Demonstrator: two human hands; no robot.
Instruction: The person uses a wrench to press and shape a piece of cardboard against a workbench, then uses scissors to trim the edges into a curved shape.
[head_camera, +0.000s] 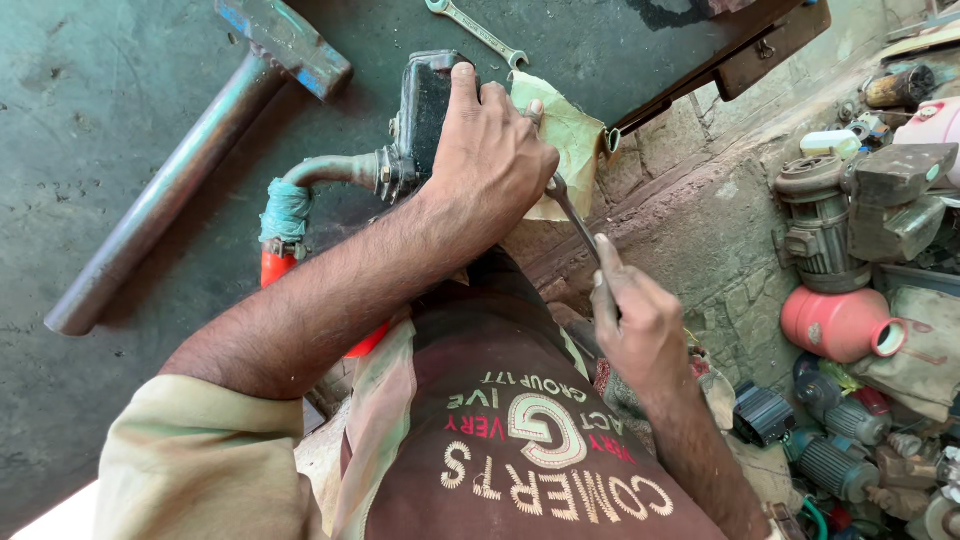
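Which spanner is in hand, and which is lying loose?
The spanner gripped by the right hand, running up under the left hand on the black housing, is in hand. The other spanner lies untouched on the bench top.

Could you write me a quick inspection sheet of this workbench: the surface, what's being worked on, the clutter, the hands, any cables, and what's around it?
Surface: dark, stained bench top.
Job's things: black pump housing with curved pipe; yellowish cloth beside it.
Clutter: large hammer; spanner near the far edge.
Hands: left hand grips the housing; right hand holds a slim metal tool angled into it.
Cables: nothing seen; only a red hose, wrapped in teal where it meets the pipe.
Surroundings: brick ledge; old motors and a pink vessel piled at the right.
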